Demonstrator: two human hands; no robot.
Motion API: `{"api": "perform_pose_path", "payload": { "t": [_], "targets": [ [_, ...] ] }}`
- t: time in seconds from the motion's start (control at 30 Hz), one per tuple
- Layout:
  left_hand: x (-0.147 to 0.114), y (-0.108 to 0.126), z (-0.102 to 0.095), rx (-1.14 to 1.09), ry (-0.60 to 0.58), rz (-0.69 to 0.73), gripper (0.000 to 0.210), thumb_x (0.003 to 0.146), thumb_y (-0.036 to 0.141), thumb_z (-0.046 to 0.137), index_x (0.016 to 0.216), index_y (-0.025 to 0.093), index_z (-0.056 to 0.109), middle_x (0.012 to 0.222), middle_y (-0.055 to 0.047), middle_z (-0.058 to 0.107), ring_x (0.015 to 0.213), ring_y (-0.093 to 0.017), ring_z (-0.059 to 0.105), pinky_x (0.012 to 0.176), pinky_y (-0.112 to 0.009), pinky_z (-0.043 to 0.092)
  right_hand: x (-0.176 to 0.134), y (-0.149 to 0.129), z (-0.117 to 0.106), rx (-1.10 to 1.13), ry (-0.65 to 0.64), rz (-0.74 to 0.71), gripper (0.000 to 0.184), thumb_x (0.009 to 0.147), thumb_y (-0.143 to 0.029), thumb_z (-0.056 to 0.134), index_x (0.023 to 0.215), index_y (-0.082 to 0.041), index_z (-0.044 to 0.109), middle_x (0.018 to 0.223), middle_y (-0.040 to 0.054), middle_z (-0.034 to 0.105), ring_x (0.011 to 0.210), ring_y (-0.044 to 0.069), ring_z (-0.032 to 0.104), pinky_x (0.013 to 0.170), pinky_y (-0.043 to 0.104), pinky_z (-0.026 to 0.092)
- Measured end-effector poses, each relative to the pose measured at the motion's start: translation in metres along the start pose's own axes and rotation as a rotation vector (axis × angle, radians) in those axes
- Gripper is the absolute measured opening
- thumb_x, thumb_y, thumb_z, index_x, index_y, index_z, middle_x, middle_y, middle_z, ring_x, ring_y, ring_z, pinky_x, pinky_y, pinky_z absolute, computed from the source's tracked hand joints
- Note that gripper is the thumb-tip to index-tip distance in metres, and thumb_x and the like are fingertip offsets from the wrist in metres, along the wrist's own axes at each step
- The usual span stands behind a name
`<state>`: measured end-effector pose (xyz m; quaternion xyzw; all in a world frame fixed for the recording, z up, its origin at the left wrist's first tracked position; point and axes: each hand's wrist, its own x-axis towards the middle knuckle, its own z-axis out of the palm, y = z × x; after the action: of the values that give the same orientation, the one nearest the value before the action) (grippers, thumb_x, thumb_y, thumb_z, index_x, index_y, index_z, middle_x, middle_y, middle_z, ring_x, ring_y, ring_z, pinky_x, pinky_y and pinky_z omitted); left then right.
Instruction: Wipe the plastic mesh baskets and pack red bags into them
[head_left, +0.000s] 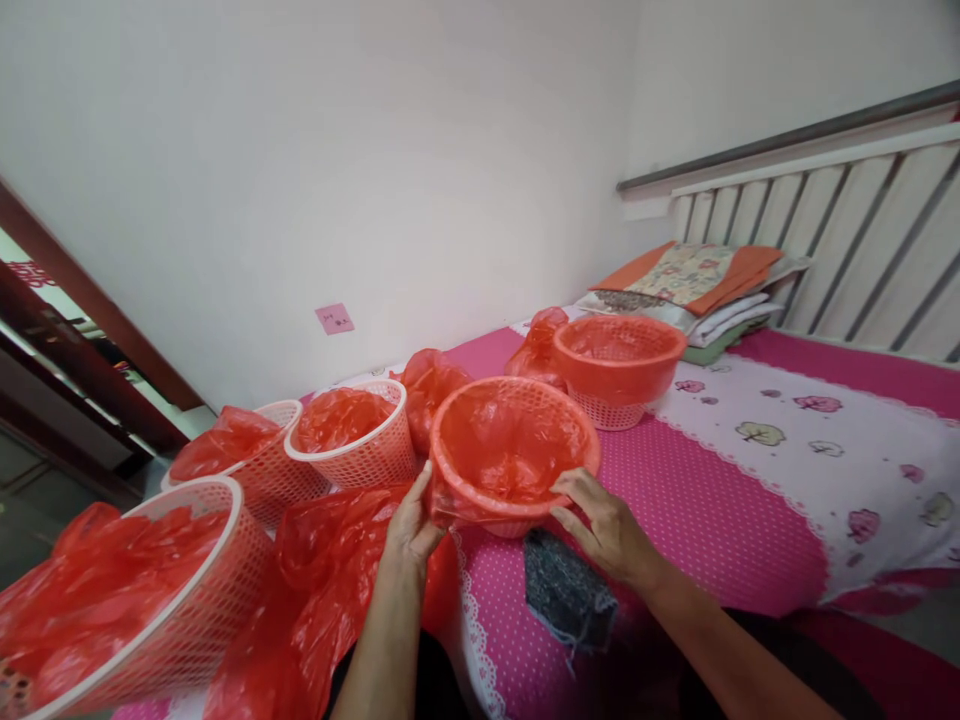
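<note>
A plastic basket (517, 385) lined with a red plastic bag (510, 450) stands tilted towards me on the pink bedding, the bag folded over its rim. My left hand (414, 520) grips the basket's left side, thumb up along the wall. At the near right of the rim, my right hand (600, 525) pinches the bag's folded edge between thumb and fingers. Just below the basket lies a dark frayed piece of cloth (568, 590). Loose red plastic bags (337, 570) are heaped beside my left forearm.
White-rimmed baskets with red bags inside stand to the left: a near one (225, 570), a middle one (292, 480) and a far one (405, 430). Another bag-covered basket (619, 375) stands behind right. Folded bedding (697, 280) is stacked beside the radiator (847, 240).
</note>
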<state>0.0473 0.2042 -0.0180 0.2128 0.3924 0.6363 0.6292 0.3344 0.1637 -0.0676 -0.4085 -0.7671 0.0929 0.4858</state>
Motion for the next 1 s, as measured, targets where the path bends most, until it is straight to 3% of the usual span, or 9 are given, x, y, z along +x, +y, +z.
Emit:
{"api": "perform_pose_path", "payload": {
  "t": [0.13, 0.43, 0.53, 0.63, 0.73, 0.8, 0.87, 0.93, 1.0],
  "targets": [
    [0.0, 0.008, 0.006, -0.004, -0.019, 0.08, 0.011, 0.088, 0.006, 0.065, 0.083, 0.016, 0.064, 0.064, 0.003, 0.065, 0.05, -0.008, 0.062, 0.056, -0.018, 0.056, 0.0, -0.004, 0.001, -0.049, -0.06, -0.022, 0.016, 0.104, -0.038, 0.053, 0.103, -0.026, 0.063, 0.102, 0.0068, 0.066, 0.093, 0.023, 0.068, 0.083, 0.037, 0.056],
    [-0.021, 0.013, 0.016, 0.235, -0.052, 0.514, 0.011, 0.079, 0.022, 0.085, 0.081, 0.015, 0.077, 0.08, -0.001, 0.073, 0.079, -0.012, 0.067, 0.078, -0.017, 0.052, -0.001, -0.01, 0.008, -0.243, -0.128, -0.101, 0.028, 0.104, -0.044, 0.053, 0.088, -0.023, 0.061, 0.089, 0.0057, 0.062, 0.074, 0.02, 0.06, 0.066, 0.034, 0.049],
    [-0.025, 0.01, 0.018, 0.512, -0.159, 0.656, 0.015, 0.086, 0.03, 0.078, 0.092, 0.017, 0.079, 0.099, -0.005, 0.076, 0.1, -0.02, 0.068, 0.093, -0.027, 0.052, -0.003, -0.013, 0.012, -0.255, -0.14, -0.114, 0.028, 0.104, -0.044, 0.053, 0.087, -0.023, 0.061, 0.09, 0.0066, 0.064, 0.075, 0.02, 0.06, 0.067, 0.034, 0.05],
    [-0.021, 0.006, 0.018, 0.99, -0.25, 0.898, 0.023, 0.097, 0.032, 0.058, 0.101, 0.019, 0.076, 0.108, -0.007, 0.075, 0.107, -0.023, 0.067, 0.099, -0.035, 0.05, -0.006, -0.016, 0.014, -0.183, -0.14, -0.12, 0.027, 0.104, -0.043, 0.053, 0.091, -0.021, 0.063, 0.096, 0.008, 0.065, 0.079, 0.021, 0.064, 0.071, 0.035, 0.054],
    [-0.014, -0.001, 0.014, 1.241, -0.199, 1.008, 0.029, 0.095, 0.019, 0.046, 0.103, 0.018, 0.073, 0.099, -0.007, 0.073, 0.097, -0.021, 0.068, 0.092, -0.034, 0.052, -0.007, -0.01, 0.015, -0.003, 0.004, -0.103, 0.023, 0.105, -0.034, 0.05, 0.119, -0.021, 0.063, 0.125, 0.0125, 0.066, 0.111, 0.025, 0.066, 0.089, 0.038, 0.057],
    [-0.01, -0.005, 0.009, 1.292, -0.165, 1.004, 0.038, 0.093, 0.014, 0.041, 0.117, 0.018, 0.071, 0.102, -0.007, 0.074, 0.094, -0.02, 0.069, 0.089, -0.033, 0.052, -0.004, -0.001, 0.016, 0.114, 0.236, 0.028, 0.032, 0.104, -0.032, 0.048, 0.133, -0.023, 0.059, 0.139, 0.0137, 0.061, 0.123, 0.027, 0.062, 0.096, 0.042, 0.055],
    [-0.01, -0.008, 0.006, 1.356, -0.126, 0.978, 0.047, 0.094, 0.013, 0.038, 0.133, 0.019, 0.065, 0.104, -0.007, 0.075, 0.089, -0.02, 0.07, 0.084, -0.031, 0.052, -0.001, 0.013, 0.017, 0.288, 0.417, 0.302, 0.037, 0.101, -0.034, 0.053, 0.136, -0.024, 0.06, 0.136, 0.0128, 0.065, 0.115, 0.027, 0.066, 0.092, 0.042, 0.056],
    [-0.01, -0.011, 0.004, 1.446, -0.079, 0.948, 0.048, 0.096, 0.016, 0.037, 0.136, 0.018, 0.063, 0.097, -0.007, 0.075, 0.08, -0.02, 0.07, 0.077, -0.031, 0.052, 0.001, 0.027, 0.019, 0.588, 0.425, 0.627, 0.039, 0.094, -0.036, 0.063, 0.132, -0.025, 0.065, 0.128, 0.0102, 0.071, 0.102, 0.024, 0.07, 0.084, 0.038, 0.057],
    [-0.012, -0.013, 0.004, 1.52, -0.035, 0.927, 0.044, 0.097, 0.02, 0.037, 0.131, 0.013, 0.064, 0.086, -0.008, 0.074, 0.072, -0.022, 0.07, 0.071, -0.032, 0.051, 0.001, 0.037, 0.023, 0.876, 0.307, 0.84, 0.033, 0.087, -0.037, 0.071, 0.117, -0.024, 0.072, 0.116, 0.0095, 0.076, 0.094, 0.023, 0.073, 0.077, 0.034, 0.058]
  ]
}}
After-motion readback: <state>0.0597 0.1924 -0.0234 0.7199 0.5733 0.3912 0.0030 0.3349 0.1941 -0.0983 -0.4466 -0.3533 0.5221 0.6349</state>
